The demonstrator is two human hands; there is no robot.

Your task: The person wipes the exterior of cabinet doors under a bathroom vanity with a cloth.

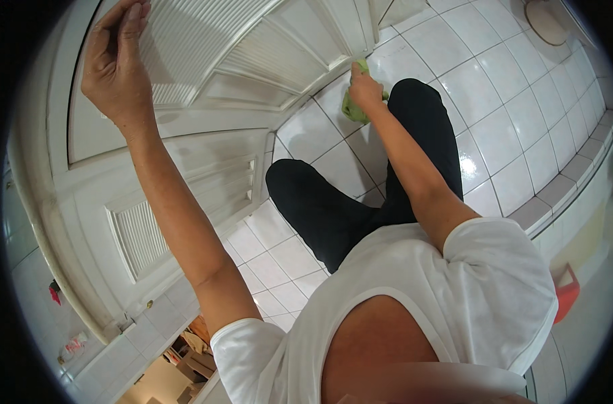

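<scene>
From where I stand, the green cloth (352, 110) is down low by the foot of the ribbed white door (246, 84), over the tiled floor (448, 34) and just beside the person's right knee, in dark trousers (320, 202). The right hand (366, 91) is closed on it, folds poking out on both sides of the fingers. It looks soft and limp — light, I'd judge, with nothing fragile about it — though whether it's damp I can't tell, and water would make it heavier and more slippery. The bunched middle seems the best place to hold it, fingers spread over the wad, since a loose corner would likely let the rest flop and trail. The left hand (121, 67) is raised in front of the door, fingers bent toward the thumb; I see nothing in it, but can't tell whether the fingertips touch anything.
</scene>
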